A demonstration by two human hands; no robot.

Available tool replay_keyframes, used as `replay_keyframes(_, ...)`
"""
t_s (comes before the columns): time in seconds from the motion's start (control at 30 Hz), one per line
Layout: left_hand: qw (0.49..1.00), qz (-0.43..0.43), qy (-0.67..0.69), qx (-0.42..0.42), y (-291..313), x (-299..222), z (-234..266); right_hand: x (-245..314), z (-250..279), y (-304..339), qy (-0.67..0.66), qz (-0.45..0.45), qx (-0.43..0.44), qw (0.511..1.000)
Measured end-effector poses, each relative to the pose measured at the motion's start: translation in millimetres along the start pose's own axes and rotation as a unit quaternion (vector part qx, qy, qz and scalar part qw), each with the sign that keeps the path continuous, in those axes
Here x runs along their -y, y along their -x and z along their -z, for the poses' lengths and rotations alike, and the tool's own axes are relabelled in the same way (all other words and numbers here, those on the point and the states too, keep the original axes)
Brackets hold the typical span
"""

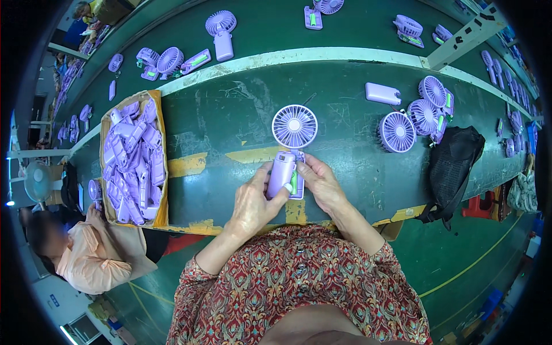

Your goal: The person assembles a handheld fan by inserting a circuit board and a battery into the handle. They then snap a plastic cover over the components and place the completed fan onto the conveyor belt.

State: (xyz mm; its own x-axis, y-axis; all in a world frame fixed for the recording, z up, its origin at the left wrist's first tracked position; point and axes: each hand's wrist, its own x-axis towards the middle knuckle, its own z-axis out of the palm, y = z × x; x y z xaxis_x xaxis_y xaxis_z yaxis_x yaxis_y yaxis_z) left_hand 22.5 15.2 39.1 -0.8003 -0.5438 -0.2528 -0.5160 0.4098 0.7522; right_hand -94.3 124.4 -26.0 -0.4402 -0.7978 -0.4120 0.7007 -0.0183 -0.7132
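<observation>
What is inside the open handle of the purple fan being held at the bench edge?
Inside the fan handle, a green cylinder shows beside the purple cover under the left hand. The right hand covers the handle's right edge; anything deeper is hidden.

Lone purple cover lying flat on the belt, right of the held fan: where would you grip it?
Probably across the short sides of the purple cover, coming from above: it lies flat, a rounded slab with its long axis across the belt, and its near and far edges are free.

A box of handle shells (134,161) lies left of the held fan (290,155) (finished fans (417,115) right) on the belt (230,121)
</observation>
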Motion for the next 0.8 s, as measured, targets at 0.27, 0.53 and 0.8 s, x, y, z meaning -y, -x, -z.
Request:
replay_keyframes(0.27,0.996,-0.045,-0.079,-0.019,-0.4,-6.7,-6.3,7.6,-3.8,7.7,-0.042,-0.048,0.045,0.997)
replay_keyframes(0.53,0.988,-0.076,-0.132,-0.027,2.0,-10.2,-7.0,8.7,-3.9,8.4,-0.028,-0.036,0.088,0.995)
replay_keyframes(0.8,0.986,-0.082,-0.143,-0.025,2.7,-8.4,-7.2,5.0,-5.4,7.2,-0.004,-0.016,0.087,0.996)
